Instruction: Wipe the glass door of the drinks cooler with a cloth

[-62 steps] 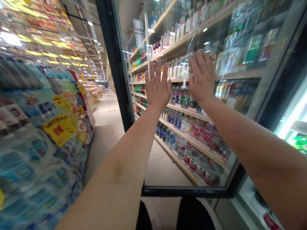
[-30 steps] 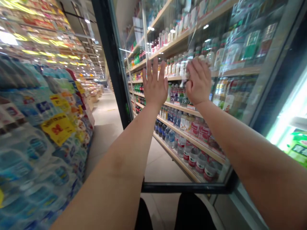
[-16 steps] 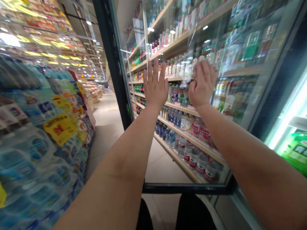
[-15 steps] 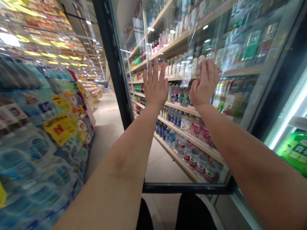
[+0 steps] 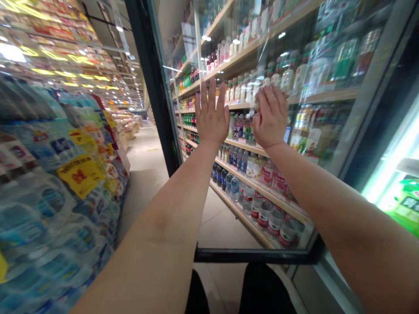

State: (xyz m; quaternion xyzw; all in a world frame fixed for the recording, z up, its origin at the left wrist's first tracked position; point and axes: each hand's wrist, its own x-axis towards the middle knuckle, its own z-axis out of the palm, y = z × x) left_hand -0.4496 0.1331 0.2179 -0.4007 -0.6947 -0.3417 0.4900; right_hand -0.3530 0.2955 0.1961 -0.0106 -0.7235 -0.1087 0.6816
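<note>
A glass door with a dark frame (image 5: 255, 256) stands swung open in front of me. My left hand (image 5: 212, 120) lies against its pane with the fingers spread. To the right of it, my right hand (image 5: 270, 115) presses a crumpled, pale cloth (image 5: 257, 102) to the glass. Most of the cloth is hidden under the palm and fingers, with only its edges showing. Rows of bottled drinks (image 5: 248, 198) appear through or in the pane behind both hands; whether some are reflections I cannot tell.
Stacked packs of bottled water (image 5: 49, 200) with a yellow price sign (image 5: 81, 175) line the left side. A tiled aisle floor (image 5: 144, 161) runs into the distance. At the right edge, a lit cooler holds a green package (image 5: 407, 205).
My right hand has slid left across the glass with the cloth, nearer to my left hand. The left hand has stayed in place, fingers spread.
</note>
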